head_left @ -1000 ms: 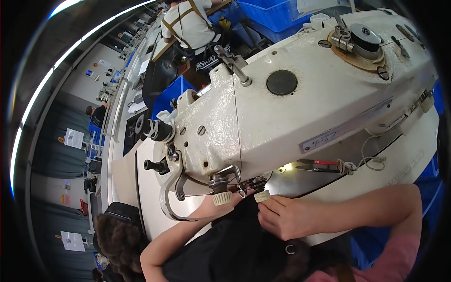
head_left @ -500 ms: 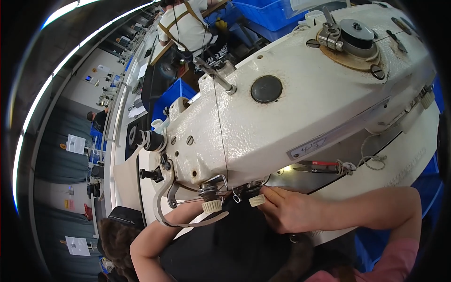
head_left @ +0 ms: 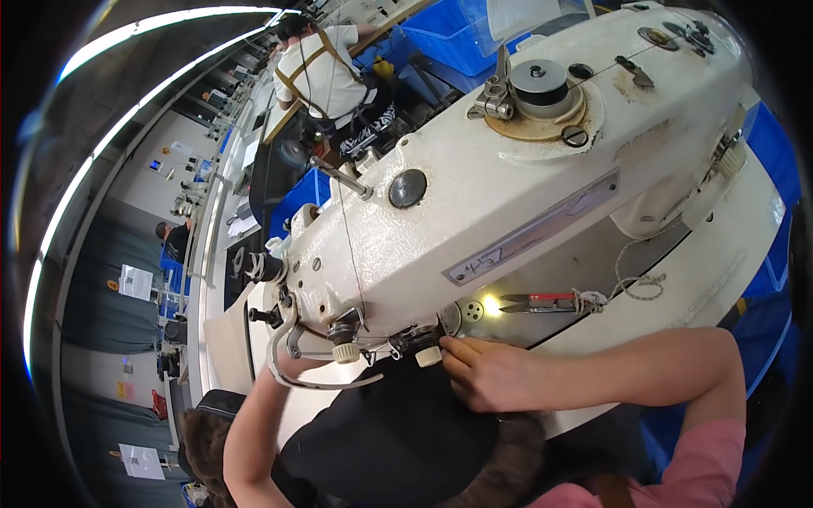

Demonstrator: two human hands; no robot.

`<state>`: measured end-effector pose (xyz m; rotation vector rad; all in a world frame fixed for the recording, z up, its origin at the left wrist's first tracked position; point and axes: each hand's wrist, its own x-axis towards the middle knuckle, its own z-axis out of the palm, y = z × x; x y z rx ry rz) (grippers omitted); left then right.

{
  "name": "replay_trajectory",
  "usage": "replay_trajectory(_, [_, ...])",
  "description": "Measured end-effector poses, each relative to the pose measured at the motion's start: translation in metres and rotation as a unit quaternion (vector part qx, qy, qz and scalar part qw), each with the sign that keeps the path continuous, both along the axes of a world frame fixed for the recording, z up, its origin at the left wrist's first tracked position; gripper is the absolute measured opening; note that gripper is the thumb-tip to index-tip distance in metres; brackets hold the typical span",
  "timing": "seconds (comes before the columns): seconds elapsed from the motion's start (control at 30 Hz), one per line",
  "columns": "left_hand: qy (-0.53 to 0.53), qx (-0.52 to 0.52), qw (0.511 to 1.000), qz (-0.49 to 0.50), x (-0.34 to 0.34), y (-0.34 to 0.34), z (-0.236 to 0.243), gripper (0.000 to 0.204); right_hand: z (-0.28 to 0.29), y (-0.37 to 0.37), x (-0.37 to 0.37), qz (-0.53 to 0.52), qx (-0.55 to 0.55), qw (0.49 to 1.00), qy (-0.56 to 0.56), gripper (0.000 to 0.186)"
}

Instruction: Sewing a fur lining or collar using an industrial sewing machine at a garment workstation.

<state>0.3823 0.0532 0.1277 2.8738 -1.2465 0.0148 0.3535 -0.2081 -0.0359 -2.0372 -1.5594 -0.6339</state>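
A white sewing machine (head_left: 381, 229) spans the view, a dark thread running down its head to the tension dials (head_left: 345, 349). Below the head spreads black cloth (head_left: 389, 440) edged with brown fur (head_left: 517, 466). My right hand (head_left: 500, 377) is closed at the cloth's far right edge, thumb and fingers pinched together beside the right-hand dial. The fingertips are partly covered by the machine parts. My left forearm (head_left: 254, 432) reaches up from the lower edge under the curved white guard (head_left: 284, 372). The machine head and guard hide the fingers of my left hand (head_left: 298, 366).
Red-handled thread snips (head_left: 550, 302) lie on the machine bed near a small lamp glow (head_left: 491, 305). A looped cord (head_left: 639, 284) hangs by them. At lower left sits a black cap with brown fur (head_left: 212, 415). Blue bins (head_left: 449, 38) and a seated person (head_left: 318, 72) are beyond.
My view has shifted, so the machine now appears further left and more of its bed shows. My right hand stays pinched at the cloth beside the dial. My left arm remains under the guard.
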Motion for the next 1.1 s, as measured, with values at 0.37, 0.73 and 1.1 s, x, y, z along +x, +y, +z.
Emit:
replay_trajectory(0.37, [-0.040, 0.016, 0.999, -0.014, -0.079, -0.114, -0.013, 0.036, -0.006, -0.014, 0.018, 0.084, -0.063, 0.993, 0.046, 0.031])
replay_trajectory(0.73, [-0.061, -0.082, 0.983, 0.152, -0.078, -0.077, -0.092, 0.030, 0.003, -0.018, 0.016, 0.045, -0.044, 0.997, -0.035, 0.027])
replay_trajectory(1.1, [0.039, -0.067, 0.979, 0.189, -0.064, -0.082, -0.087, 0.039, 0.026, -0.025, 0.059, -0.058, 0.176, 0.688, 0.702, 0.042])
